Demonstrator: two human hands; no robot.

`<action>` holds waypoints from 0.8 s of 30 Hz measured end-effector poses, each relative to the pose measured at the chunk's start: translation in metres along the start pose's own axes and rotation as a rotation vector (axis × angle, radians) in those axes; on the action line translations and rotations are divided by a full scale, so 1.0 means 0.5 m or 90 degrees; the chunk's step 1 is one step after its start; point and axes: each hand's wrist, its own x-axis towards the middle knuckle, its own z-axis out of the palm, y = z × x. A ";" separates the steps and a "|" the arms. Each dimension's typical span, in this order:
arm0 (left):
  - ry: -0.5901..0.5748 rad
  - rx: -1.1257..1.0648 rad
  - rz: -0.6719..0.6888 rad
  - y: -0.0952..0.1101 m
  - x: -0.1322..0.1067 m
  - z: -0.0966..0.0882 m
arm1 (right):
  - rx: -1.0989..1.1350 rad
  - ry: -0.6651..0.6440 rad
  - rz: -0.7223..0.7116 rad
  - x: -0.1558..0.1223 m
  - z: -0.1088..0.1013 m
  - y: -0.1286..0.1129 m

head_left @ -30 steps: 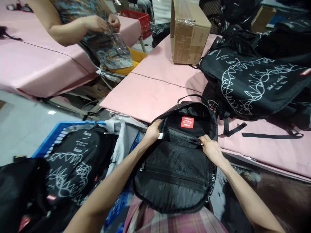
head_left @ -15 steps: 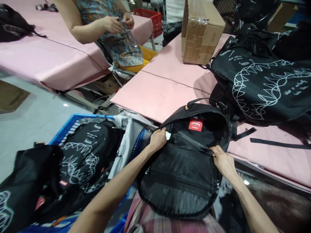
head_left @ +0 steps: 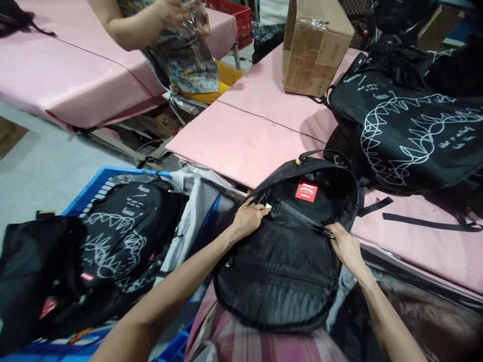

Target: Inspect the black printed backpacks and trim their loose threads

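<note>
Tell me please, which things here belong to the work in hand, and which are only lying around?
In use:
Open black backpack, red inner label
Left hand, gripping its side
Right hand, gripping the opposite side

Apparently only lying around:
White-patterned black backpack, on the pink-covered table
Cardboard box, same table
Patterned backpack, in the blue crate
Red crate

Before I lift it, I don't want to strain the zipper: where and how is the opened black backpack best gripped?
Probably by the top carry handle, from above on the pink-covered table side: its loop arches free of the left hand and right hand, while the opened panel of the black backpack lies toward the near side.
</note>
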 end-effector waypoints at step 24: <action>-0.020 0.132 -0.002 0.046 -0.008 0.090 | 0.056 0.045 -0.011 0.019 0.019 0.006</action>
